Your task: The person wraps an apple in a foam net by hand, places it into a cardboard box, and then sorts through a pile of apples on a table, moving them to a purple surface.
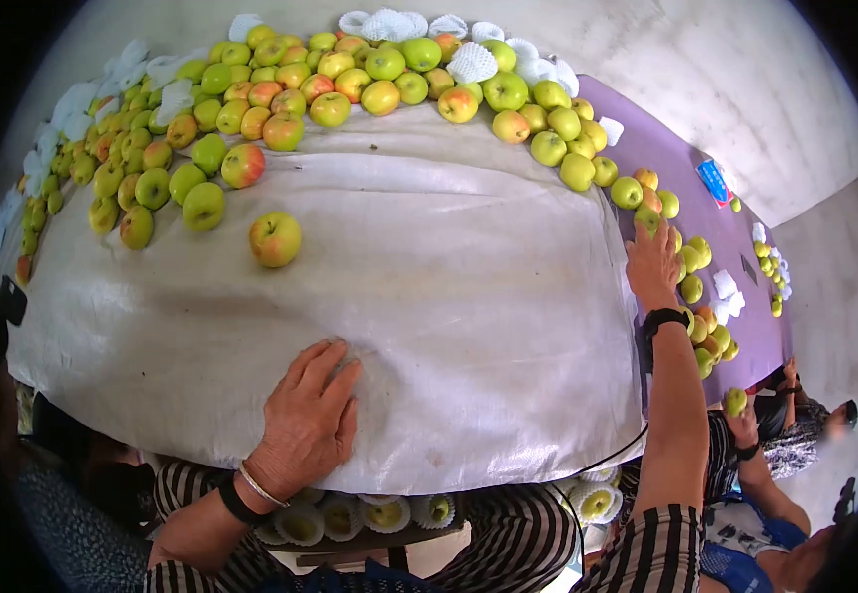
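My left hand (305, 420) lies palm down on the pale cloth (429, 296), fingers slightly spread and holding nothing. A bracelet and a black band circle its wrist. Reaching out to the right, my right hand (653, 259) has its fingertips on a green apple (647, 219) at the cloth's right edge; how firmly it is held cannot be made out. A lone yellow-red apple (275, 239) sits on the cloth, in front of a large pile of green and red apples (243, 166).
White foam nets (473, 63) line the far side. More apples (691, 289) lie on a purple surface (646, 124) with a blue packet (714, 181). Below the table edge is a box of netted apples (386, 515). A co-worker's hand (743, 427) holds an apple at lower right.
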`<state>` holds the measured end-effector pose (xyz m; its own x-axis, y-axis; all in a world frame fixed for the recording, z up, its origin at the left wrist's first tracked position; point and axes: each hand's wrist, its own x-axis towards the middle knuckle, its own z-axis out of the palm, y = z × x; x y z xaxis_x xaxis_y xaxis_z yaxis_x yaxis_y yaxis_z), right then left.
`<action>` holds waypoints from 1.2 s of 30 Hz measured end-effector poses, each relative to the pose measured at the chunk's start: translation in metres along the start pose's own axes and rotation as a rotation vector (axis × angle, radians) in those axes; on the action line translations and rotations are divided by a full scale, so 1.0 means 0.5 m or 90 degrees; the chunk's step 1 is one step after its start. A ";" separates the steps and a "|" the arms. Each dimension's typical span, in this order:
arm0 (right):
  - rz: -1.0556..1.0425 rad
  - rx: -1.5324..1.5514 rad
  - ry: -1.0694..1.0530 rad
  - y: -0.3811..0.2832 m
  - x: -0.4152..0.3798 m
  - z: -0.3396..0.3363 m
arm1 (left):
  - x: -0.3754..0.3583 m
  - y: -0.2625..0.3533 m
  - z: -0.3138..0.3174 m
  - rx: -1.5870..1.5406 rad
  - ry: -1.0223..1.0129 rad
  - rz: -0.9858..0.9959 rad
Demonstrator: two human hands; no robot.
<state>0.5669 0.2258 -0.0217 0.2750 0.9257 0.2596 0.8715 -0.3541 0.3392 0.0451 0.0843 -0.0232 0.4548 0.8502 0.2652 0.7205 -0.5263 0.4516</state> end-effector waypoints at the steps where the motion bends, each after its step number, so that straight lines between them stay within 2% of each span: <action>1: 0.020 0.003 -0.027 0.002 0.003 -0.004 | -0.001 0.002 -0.001 -0.003 -0.002 -0.005; 4: 0.075 0.017 -0.058 0.007 0.018 -0.003 | 0.001 -0.001 -0.003 -0.008 -0.001 0.000; 8: 0.223 -0.086 0.071 -0.001 0.069 0.058 | -0.003 -0.005 0.001 0.005 0.013 0.018; 9: 0.236 -0.090 0.132 -0.036 0.077 0.031 | -0.004 -0.005 0.001 0.005 0.013 0.017; 13: 0.044 0.075 0.298 -0.183 0.145 -0.006 | -0.003 -0.011 0.005 -0.006 0.024 0.020; 15: -0.021 0.208 0.264 -0.296 0.161 -0.043 | -0.002 -0.014 0.006 -0.011 0.027 0.025; 18: -0.162 0.319 0.311 -0.448 0.159 -0.094 | -0.003 -0.015 0.006 -0.012 0.023 0.027; 21: -0.265 0.399 0.298 -0.563 0.171 -0.141 | -0.002 -0.018 0.004 -0.004 0.006 0.029; 24: -0.340 0.461 0.212 -0.658 0.193 -0.184 | -0.003 -0.016 0.001 -0.002 -0.007 0.026; 29: -0.440 0.475 0.198 -0.790 0.199 -0.285 | -0.009 -0.022 0.006 -0.023 -0.026 0.028; 32: -0.430 0.443 0.106 -0.840 0.221 -0.309 | -0.009 -0.023 0.008 -0.012 -0.022 0.035; 36: -0.372 0.292 -0.039 -0.879 0.258 -0.322 | -0.011 -0.023 0.007 -0.008 -0.025 0.041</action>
<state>0.1541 0.4795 0.0083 -0.2745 0.9567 0.0971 0.9610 0.2765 -0.0077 0.0359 0.0856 -0.0329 0.5198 0.8136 0.2605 0.6830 -0.5790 0.4453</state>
